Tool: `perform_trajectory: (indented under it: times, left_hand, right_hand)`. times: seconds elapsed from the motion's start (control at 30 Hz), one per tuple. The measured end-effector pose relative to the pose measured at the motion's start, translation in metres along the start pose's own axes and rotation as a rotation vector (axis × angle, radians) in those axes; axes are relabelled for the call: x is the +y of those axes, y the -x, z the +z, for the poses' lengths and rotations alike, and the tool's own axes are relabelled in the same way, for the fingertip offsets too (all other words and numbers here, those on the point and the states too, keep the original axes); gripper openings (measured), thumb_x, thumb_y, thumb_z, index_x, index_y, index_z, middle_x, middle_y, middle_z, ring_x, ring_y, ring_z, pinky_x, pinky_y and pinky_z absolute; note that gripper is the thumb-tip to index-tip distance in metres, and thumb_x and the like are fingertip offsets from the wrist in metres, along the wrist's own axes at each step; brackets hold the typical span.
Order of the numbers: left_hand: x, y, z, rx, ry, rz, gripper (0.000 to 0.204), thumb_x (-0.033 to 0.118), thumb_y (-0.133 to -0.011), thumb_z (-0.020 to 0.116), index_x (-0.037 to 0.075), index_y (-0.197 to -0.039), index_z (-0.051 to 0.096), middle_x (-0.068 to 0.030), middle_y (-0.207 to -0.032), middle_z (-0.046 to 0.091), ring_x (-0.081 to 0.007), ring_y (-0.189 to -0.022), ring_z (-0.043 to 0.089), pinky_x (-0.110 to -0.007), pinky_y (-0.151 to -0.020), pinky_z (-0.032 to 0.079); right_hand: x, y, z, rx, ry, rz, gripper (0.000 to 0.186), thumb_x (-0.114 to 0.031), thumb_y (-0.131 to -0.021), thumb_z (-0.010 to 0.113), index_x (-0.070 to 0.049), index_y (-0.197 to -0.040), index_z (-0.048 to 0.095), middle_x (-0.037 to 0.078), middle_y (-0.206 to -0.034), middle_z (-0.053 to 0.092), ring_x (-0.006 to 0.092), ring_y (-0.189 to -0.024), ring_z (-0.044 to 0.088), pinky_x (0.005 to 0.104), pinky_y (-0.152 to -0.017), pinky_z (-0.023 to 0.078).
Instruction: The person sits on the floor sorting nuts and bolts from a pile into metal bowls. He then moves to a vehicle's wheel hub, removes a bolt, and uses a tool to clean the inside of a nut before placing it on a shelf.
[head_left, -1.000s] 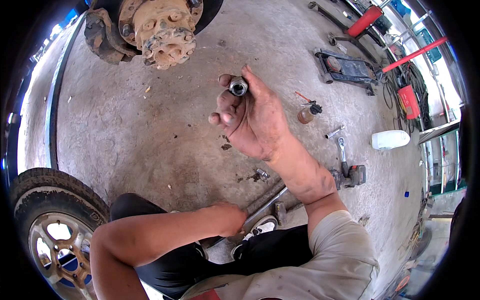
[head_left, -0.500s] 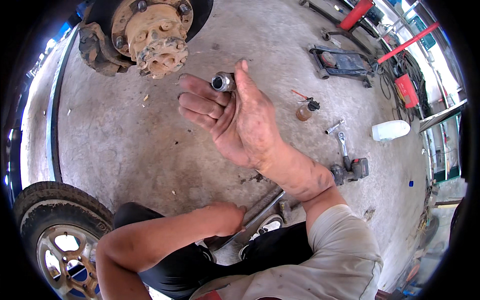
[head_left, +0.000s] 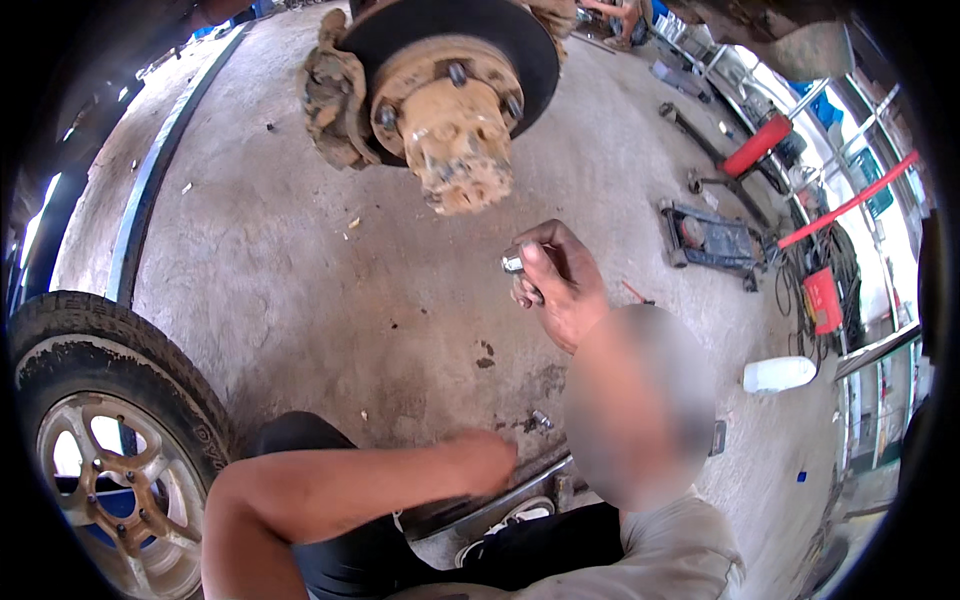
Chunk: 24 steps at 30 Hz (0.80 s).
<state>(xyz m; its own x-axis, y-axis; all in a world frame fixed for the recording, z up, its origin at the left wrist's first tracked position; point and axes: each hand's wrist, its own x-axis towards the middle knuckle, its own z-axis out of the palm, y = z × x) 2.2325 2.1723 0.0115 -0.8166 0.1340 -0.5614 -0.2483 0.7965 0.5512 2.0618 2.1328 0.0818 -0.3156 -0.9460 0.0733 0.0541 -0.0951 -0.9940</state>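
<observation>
My right hand [head_left: 562, 285] is raised over the floor, below the wheel hub. Its thumb and forefinger pinch a small shiny lug nut [head_left: 513, 263]; the other fingers are curled in. The dirt-covered hub [head_left: 455, 130], with studs round its flange, stands ahead in front of a dark brake disc [head_left: 540, 75]. My left hand [head_left: 485, 463] hangs low over my knees, slightly smeared, its fingers curled under and hidden, above a long metal bar [head_left: 525, 488]. Small metal pieces [head_left: 541, 420] lie on the floor just beyond it. A blurred patch covers most of my right forearm.
A wheel with its tyre [head_left: 115, 320] is at my left. On the right are a floor jack [head_left: 715, 238] with a red handle [head_left: 850, 200], a white plastic container [head_left: 780, 374] and a red box [head_left: 822, 300]. Another person [head_left: 628, 22] is at the far back.
My right hand has turned from palm-up to a pinch on the lug nut and shifted right and down in view. The hub now appears lower and further right as the view has shifted.
</observation>
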Motion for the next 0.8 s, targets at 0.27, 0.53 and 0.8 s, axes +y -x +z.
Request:
perform_trajectory:
  times: [0.27,0.53,0.8]
  left_hand:
    - [0.023,-0.045,0.040,-0.299,-0.111,0.451,0.037,0.037,-0.083,0.062,0.001,-0.088,0.069,-0.0204,-0.094,0.067,-0.0380,-0.090,0.064,-0.045,-0.078,0.051]
    - [0.043,-0.085,0.051,-0.161,-0.187,0.644,0.042,0.043,-0.081,0.063,0.003,-0.090,0.070,-0.0194,-0.094,0.067,-0.0363,-0.091,0.064,-0.045,-0.081,0.051]
    - [0.035,-0.097,0.064,0.053,-0.293,0.757,0.047,0.048,-0.082,0.059,0.004,-0.096,0.069,-0.0169,-0.098,0.067,-0.0326,-0.094,0.063,-0.043,-0.084,0.049]
  right_hand:
    - [-0.085,-0.034,0.030,0.244,0.649,-0.257,0.039,-0.017,-0.081,0.072,0.003,-0.106,0.050,0.015,-0.088,0.066,0.0193,-0.072,0.065,0.0272,-0.063,0.050]
    - [-0.087,-0.087,0.050,0.499,0.995,-0.542,0.031,-0.020,-0.069,0.079,0.002,-0.087,0.066,0.017,-0.080,0.066,0.0272,-0.066,0.064,0.0342,-0.062,0.049]
    - [-0.071,-0.102,0.074,0.584,0.899,-0.521,0.037,-0.023,-0.067,0.081,0.004,-0.085,0.065,0.016,-0.073,0.065,0.0257,-0.062,0.063,0.0330,-0.058,0.048]
